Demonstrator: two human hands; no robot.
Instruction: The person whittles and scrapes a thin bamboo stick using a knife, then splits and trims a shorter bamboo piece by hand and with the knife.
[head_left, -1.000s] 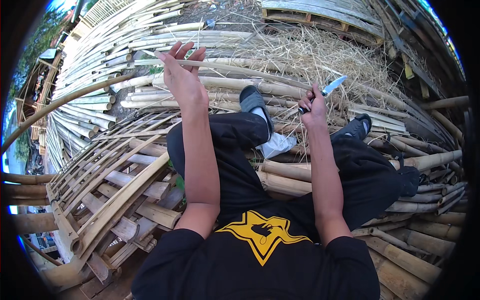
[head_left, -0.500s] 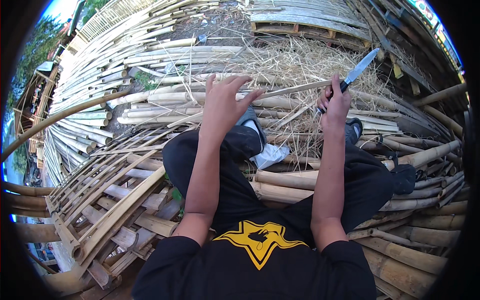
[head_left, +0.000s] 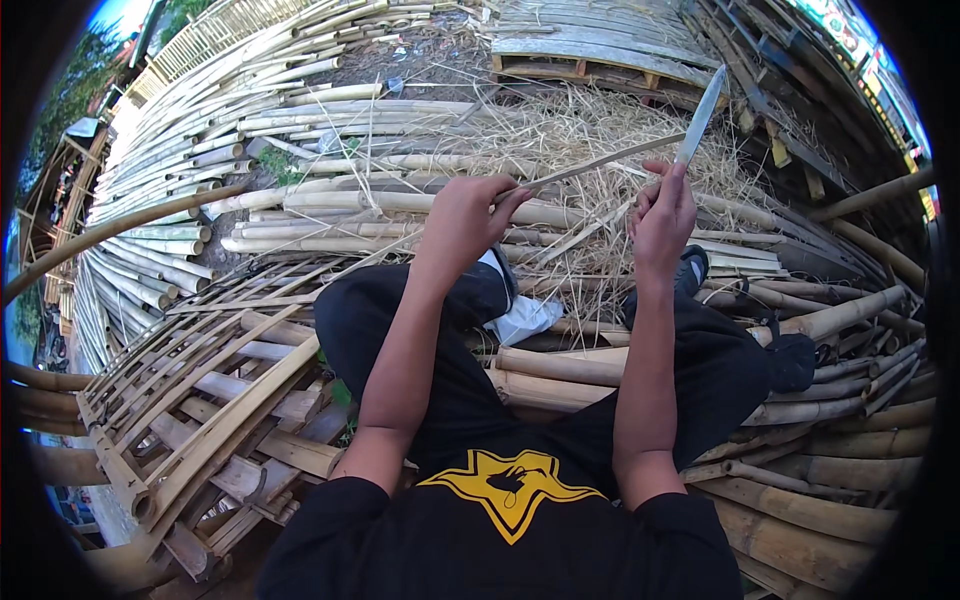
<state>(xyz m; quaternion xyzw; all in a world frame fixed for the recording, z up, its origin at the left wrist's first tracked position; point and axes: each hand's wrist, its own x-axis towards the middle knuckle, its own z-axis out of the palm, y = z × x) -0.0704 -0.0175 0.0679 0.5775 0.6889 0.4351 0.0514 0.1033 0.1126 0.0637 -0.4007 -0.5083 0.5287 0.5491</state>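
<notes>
My left hand is closed on a thin bamboo strip, its fingers curled over the near end. From there the strip slants up to the right, and its far end comes close to the knife. My right hand grips a knife with its blade pointing up and away. The handle is mostly hidden by my fingers. Whether the blade touches the strip, I cannot tell. Both hands are held out over my crossed legs.
Pale shavings lie heaped beyond my hands. Bamboo poles spread to the left and ahead. A slatted bamboo frame lies at my left, a wooden pallet at the back. A white plastic bag sits by my foot.
My left hand has gone from spread fingers to closed on the strip. In my right hand the knife has turned more upright, and the strip's far end has risen away from that hand.
</notes>
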